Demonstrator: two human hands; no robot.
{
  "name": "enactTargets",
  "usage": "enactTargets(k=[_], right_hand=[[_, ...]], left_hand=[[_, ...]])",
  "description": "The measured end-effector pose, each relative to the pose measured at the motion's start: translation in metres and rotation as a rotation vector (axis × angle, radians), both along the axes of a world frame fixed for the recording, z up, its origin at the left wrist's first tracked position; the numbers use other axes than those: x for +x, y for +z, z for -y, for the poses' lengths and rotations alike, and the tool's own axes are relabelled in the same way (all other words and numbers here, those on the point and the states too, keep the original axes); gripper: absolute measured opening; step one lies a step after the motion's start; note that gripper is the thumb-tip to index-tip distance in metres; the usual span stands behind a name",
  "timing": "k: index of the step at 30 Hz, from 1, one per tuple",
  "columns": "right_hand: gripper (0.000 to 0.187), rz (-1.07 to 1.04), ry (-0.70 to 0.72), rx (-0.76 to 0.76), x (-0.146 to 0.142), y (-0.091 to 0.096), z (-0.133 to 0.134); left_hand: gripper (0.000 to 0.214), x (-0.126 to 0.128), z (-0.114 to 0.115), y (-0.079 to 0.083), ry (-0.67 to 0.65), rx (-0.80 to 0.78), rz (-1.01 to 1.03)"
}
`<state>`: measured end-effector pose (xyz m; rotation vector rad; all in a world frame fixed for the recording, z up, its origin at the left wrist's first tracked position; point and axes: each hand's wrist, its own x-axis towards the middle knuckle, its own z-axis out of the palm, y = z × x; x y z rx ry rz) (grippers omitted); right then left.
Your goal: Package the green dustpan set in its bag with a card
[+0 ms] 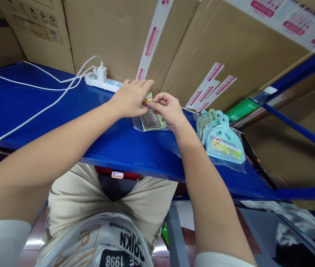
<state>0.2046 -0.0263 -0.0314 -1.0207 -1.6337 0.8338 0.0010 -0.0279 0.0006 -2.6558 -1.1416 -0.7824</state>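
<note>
A small label [147, 98] is pinched by the left hand [131, 98] and the right hand [168, 109] together, above a bagged pack [152, 122] laid near the back edge of the blue shelf [35, 107]

One head cam, facing fwd & down, close over blue shelf [35, 104], cardboard boxes [113, 33] just behind

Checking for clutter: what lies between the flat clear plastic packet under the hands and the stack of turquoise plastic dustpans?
Head view: only the right hand and its wrist cross the blue metal shelf between packet and dustpans.
</note>
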Motion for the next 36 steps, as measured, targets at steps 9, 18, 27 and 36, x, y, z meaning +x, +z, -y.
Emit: enactTargets(k=[9, 18, 27, 36], right_hand=[[0.036, -0.047, -0.008, 0.134, -0.011, -0.006, -0.005], [0.027, 0.145, -0.03, 0.309, -0.011, -0.002, 0.0], [0.024, 0.346, -0.078, 0.401, -0.01, 0.003, 0.008], [0.021, 0.213, -0.085, 0.277, -0.016, 0.008, 0.016]], left_hand=[[0.054, 0.007, 0.006, -0.002, 0.135, 0.088, 0.008], [0.046, 0.008, 0.011, 0.008, 0.164, -0.035, -0.117], [0.052, 0.008, 0.014, 0.009, 0.215, -0.149, -0.141], [0.047, 0.005, 0.003, 0.002, 0.157, -0.116, -0.074]])
